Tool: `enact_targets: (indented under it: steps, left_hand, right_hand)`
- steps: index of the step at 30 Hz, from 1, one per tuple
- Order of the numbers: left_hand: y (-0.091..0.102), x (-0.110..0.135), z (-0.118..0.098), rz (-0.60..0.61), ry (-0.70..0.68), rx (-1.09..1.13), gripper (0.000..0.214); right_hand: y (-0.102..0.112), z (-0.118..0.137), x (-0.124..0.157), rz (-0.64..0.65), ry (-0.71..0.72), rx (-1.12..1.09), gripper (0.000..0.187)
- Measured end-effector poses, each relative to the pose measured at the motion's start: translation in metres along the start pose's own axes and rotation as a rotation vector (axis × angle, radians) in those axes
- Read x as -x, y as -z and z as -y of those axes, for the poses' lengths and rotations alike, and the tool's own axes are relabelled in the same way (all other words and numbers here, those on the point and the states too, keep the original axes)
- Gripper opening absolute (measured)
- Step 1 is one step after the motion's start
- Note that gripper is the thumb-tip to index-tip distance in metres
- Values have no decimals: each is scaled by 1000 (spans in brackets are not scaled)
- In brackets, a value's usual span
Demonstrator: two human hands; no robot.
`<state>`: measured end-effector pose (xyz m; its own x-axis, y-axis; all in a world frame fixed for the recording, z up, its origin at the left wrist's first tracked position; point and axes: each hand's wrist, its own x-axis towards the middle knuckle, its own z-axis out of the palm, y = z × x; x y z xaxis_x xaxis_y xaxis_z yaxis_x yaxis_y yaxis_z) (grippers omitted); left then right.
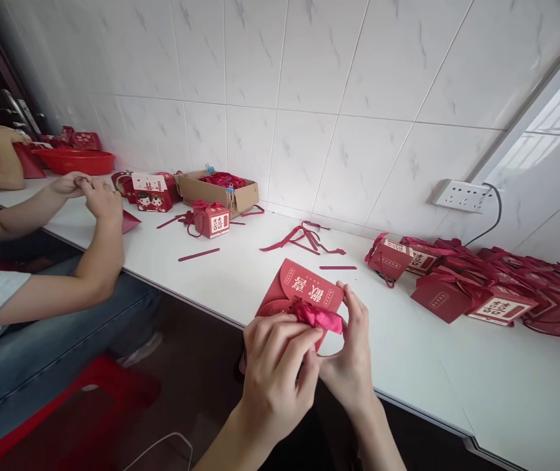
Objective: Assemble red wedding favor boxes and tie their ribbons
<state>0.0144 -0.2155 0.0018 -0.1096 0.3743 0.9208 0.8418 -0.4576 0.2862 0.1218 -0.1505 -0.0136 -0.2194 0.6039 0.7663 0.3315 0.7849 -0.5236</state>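
Observation:
A flat red paper gift box [304,290] with gold characters lies at the near edge of the white counter [481,386]. A red ribbon [320,316] runs across its lower end. My left hand [275,373] pinches the ribbon from the left, fingers closed on it. My right hand [346,353] grips the ribbon's right end and the box edge between thumb and fingers. Both hands hover just over the counter edge.
Several folded red boxes with ribbons [481,288] are piled at the right. Loose ribbon strips [304,239] and a small made-up red box [211,219] lie mid-counter, with a cardboard box [216,190] behind. A co-worker's hands [88,193] work at the left. A wall socket [461,195] is at the right.

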Motion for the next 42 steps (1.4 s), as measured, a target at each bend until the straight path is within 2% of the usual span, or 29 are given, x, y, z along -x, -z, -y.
enact_targets:
  steps: [6,11,16,19,22,25,30,42]
  left_hand:
    - [2,-1,-12,67,-3,13,32]
    - [5,-5,-25,56,-3,65,29]
    - [11,-4,-29,83,-37,81,30]
    - [11,-1,-28,105,-58,92,30]
    - [10,1,-28,57,-59,112,29]
    - [10,1,-27,41,-74,124,28]
    - [14,-3,-24,94,-144,144,27]
    - [24,-9,-29,39,-85,141,26]
  right_hand:
    - [2,5,12,-60,-77,4,87]
    - [5,3,24,-78,-155,-56,84]
    - [6,1,30,-154,-119,-83,80]
    - [6,1,32,-183,-107,-60,88]
    - [7,2,33,-193,-112,-60,97]
    - [10,4,34,-204,-95,-79,95]
    - [15,5,32,-228,-45,-107,95]
    - [18,5,35,-255,-18,-157,92]
